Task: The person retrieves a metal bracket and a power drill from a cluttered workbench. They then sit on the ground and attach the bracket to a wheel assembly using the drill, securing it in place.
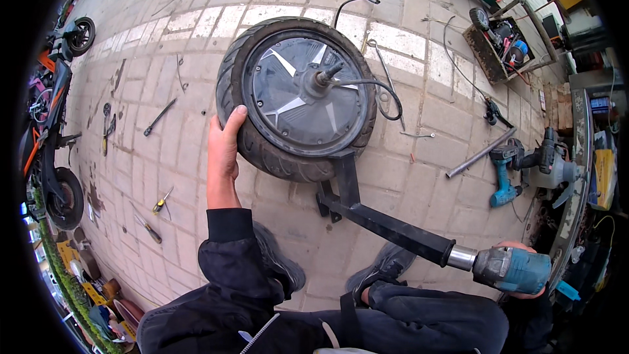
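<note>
A hub-motor wheel (308,92) with a black tyre and a dark star-patterned cover stands before me, its axle and cable facing up. My left hand (226,137) grips the tyre's left side, thumb on the sidewall and fingers round the tread. A black square-tube metal arm (393,229) reaches from the tyre's lower edge toward the lower right; whether it is fixed to the wheel I cannot tell. My right hand (527,296), mostly hidden behind a teal impact wrench (514,270), holds that tool. Its silver socket (462,257) meets the arm's round end.
Screwdrivers (160,201), pliers (107,128) and a dark rod tool (159,117) lie on the paving at left. A metal tube (480,153) and another teal power tool (503,177) are at right. Farther right stands a parts crate (488,46). Motorbikes (56,131) line the left side.
</note>
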Available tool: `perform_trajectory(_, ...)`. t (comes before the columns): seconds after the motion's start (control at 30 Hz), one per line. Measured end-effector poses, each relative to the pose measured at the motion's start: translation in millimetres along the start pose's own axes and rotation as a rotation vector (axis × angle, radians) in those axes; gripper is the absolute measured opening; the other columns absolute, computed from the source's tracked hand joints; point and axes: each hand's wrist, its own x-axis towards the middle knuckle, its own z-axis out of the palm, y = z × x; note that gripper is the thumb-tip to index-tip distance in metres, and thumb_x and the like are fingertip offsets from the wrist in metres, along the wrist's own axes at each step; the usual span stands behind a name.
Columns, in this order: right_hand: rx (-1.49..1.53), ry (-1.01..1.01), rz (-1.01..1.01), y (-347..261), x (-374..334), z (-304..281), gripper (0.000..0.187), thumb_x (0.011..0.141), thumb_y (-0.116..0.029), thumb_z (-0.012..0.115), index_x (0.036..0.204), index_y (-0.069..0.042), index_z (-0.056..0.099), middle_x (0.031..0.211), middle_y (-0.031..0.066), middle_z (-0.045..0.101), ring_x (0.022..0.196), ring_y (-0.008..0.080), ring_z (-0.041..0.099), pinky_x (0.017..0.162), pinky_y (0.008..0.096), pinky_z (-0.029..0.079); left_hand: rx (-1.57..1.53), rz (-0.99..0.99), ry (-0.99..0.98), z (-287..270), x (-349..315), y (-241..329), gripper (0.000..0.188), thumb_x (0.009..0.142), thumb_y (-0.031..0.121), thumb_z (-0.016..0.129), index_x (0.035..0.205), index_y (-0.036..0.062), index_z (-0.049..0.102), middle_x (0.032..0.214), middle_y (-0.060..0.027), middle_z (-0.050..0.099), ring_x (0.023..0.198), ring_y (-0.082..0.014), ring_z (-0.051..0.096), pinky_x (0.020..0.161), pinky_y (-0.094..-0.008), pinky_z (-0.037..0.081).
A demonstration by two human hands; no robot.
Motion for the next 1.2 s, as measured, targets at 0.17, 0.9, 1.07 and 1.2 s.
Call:
perform_trajectory(0.17,-0.465,-0.097,-0.182,-31.8,-2.9,-8.2,0.046,0.066,-0.014,0.078,0.107,0.0,0.063,0.1,0.012,0.068,0.089,0.0199,0.067,0.081,0.0294,0.052,-0.007,-0.007,0.018,-3.6,0.6,1.5,0.074,0.077,0.041,0.072,0.126,-0.0069,0.044,0.12,-0.0194,0.055,0.109,-0.0245,0.055,0.095,-0.0324,0.042)
perform_trajectory(0.9,-0.505,0.099,-0.106,-73.0,-29.5,-57.7,0.041,0.066,-0.017,0.08,0.103,-0.005,0.065,0.096,0.0063,0.066,0.084,0.0228,0.065,0.078,0.0344,0.053,0.176,0.657,-0.154,60.7,-51.5,59.8,0.047,0.073,0.023,0.075,0.111,-0.0007,0.06,0.107,-0.012,0.061,0.102,-0.0235,0.057,0.088,-0.0323,0.045)
perform_trajectory(1.07,-0.739,0.021,-0.278,-87.8,-22.7,-71.9,0.041,0.068,-0.013,0.079,0.106,-0.004,0.065,0.104,0.0069,0.065,0.094,0.0199,0.063,0.084,0.0342,0.051,0.424,0.795,-1.077,152.3,-156.7,46.7,0.082,0.071,0.045,0.077,0.126,-0.0069,0.046,0.115,-0.021,0.057,0.105,-0.0338,0.055,0.09,-0.0397,0.046)
perform_trajectory(1.2,-0.697,0.104,-0.054,-70.5,-38.8,-94.9,0.043,0.069,-0.008,0.078,0.11,-0.008,0.065,0.112,0.004,0.064,0.101,0.0167,0.06,0.089,0.0336,0.047,0.625,0.723,-1.032,205.8,-179.6,-17.8,0.047,0.077,0.03,0.07,0.11,0.0003,0.054,0.093,-0.0144,0.06,0.092,-0.0335,0.057,0.078,-0.0423,0.042)
